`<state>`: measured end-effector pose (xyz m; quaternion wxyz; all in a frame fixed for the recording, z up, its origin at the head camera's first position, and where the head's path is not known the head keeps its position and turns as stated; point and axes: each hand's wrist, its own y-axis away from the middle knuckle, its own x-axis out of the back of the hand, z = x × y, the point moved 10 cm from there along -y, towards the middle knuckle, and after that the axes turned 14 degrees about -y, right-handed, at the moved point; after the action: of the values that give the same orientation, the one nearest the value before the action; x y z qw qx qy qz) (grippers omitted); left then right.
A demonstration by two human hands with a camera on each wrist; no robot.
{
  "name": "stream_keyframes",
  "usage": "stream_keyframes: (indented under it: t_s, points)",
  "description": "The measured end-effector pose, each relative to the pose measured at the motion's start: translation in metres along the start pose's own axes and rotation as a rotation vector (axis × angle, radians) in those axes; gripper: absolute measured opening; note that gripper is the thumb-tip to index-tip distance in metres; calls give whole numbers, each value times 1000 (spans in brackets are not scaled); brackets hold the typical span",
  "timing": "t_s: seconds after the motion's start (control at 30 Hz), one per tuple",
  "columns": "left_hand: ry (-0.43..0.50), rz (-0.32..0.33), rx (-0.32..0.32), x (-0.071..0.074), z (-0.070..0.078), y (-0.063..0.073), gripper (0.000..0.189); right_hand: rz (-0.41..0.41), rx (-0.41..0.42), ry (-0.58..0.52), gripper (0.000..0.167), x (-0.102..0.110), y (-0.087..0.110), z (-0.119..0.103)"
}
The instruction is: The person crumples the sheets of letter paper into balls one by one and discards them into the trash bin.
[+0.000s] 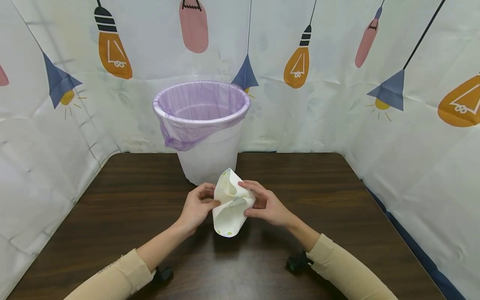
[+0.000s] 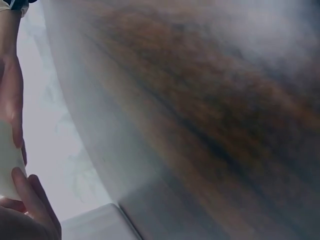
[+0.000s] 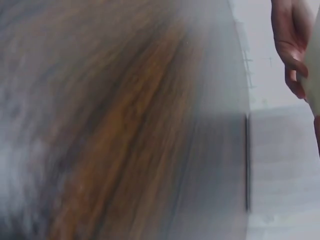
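A cream paper plate (image 1: 233, 208), bent and creased across its middle, is held up between both hands over the table. Small yellow-green marks show near its rounded ends. My left hand (image 1: 199, 205) pinches the left side between thumb and fingers. On the opposite side, my right hand (image 1: 267, 204) grips with the thumb low and the fingers higher up. The left wrist view catches only a strip of the plate (image 2: 9, 165) with fingers around it. At the right wrist view's edge, part of the plate (image 3: 314, 70) shows beside the left hand (image 3: 292, 50).
Just behind the hands a white bin (image 1: 210, 154) stands on the dark wood table (image 1: 318, 196). A translucent purple bag (image 1: 204, 102) lines it and folds over the rim. White printed cloth (image 1: 318, 116) surrounds the table's back and sides.
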<state>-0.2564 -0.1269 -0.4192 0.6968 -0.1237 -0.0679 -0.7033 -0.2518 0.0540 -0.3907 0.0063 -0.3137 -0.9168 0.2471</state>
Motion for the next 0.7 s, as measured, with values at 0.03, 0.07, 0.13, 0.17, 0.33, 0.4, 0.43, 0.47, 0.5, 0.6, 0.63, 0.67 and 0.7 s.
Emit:
stream_keyframes:
  t_s: [0.03, 0.07, 0.13, 0.17, 0.33, 0.4, 0.43, 0.47, 0.5, 0.6, 0.63, 0.67, 0.7]
  points:
    - [-4, 3, -8, 0, 1, 0, 35, 19, 14, 3, 69, 1, -1, 0]
    - [-9, 7, -15, 0, 1, 0, 34, 38, 25, 4, 67, 2, -2, -1]
    - [-17, 12, -25, -1, 2, -1, 34, 77, 41, 9, 63, 5, -3, 0]
    - [-19, 14, -27, -1, 3, -1, 34, 95, 45, 15, 61, 7, -3, 0]
    - [-28, 5, -25, -2, 3, 0, 31, 161, 62, 71, 56, 13, -3, 1]
    - [-18, -9, -33, -2, 4, 0, 30, 177, 74, 99, 54, 14, -3, 0]
    - [0, -22, -37, -3, 5, 0, 29, 190, 76, 111, 54, 16, -3, -1]
    - [24, -38, -43, -3, 6, 0, 29, 203, 79, 122, 53, 17, -3, -2]
    - [51, -57, -50, -4, 6, 1, 29, 220, 80, 140, 52, 19, -3, -4]
    - [149, -133, -95, -8, 11, 3, 31, 269, 85, 178, 48, 23, -4, -8]
    - [176, -164, -115, -9, 13, 4, 33, 286, 84, 181, 48, 25, -4, -8]
    - [193, -194, -144, -10, 15, 6, 35, 299, 86, 188, 47, 26, -4, -9]
    - [203, -221, -172, -12, 18, 8, 38, 308, 90, 193, 47, 28, -3, -10]
